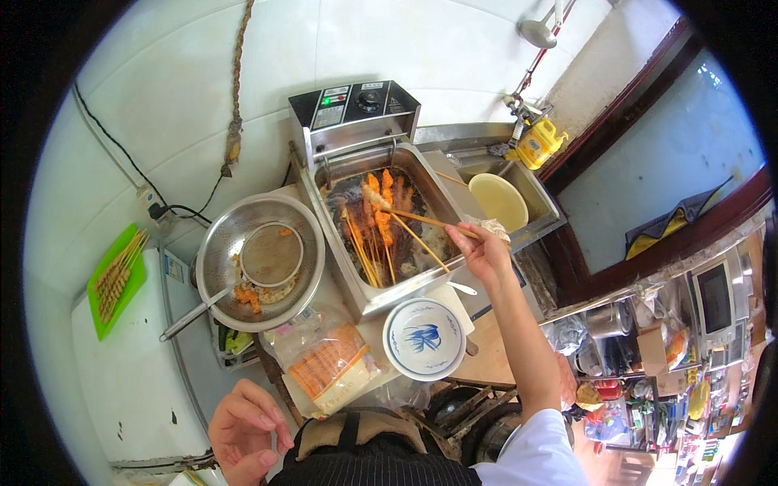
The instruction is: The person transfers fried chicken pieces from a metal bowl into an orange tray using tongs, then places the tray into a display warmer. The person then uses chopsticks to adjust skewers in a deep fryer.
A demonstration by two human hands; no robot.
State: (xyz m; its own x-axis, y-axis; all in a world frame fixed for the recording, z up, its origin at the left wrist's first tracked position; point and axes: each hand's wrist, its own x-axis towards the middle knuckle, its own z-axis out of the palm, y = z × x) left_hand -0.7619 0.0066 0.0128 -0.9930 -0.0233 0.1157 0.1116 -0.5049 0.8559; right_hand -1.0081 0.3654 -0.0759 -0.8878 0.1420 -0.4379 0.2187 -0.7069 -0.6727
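Observation:
My right hand (485,249) pinches the thin wooden stick of a skewer (421,218) and holds it over the deep fryer (381,304). Pale food, perhaps coated, is on the skewer's far end. Several orange skewers (381,219) lie in the dark bubbling oil, their sticks pointing toward me. Another bare stick end (421,243) rests across the basin near my right hand. Near the lower edge my left hand (247,433) hovers empty, fingers loosely bent and apart. It is nearest to a plastic bag (324,364) of orange-and-white printed packaging.
Left of the fryer stands a steel colander (207,243) with a mesh strainer (271,255) in it. A white-and-blue bowl (423,340) sits in front. Raw-looking skewers lie on a green tray (101,316). A sink (547,219) with a yellowish basin (498,202) is at right.

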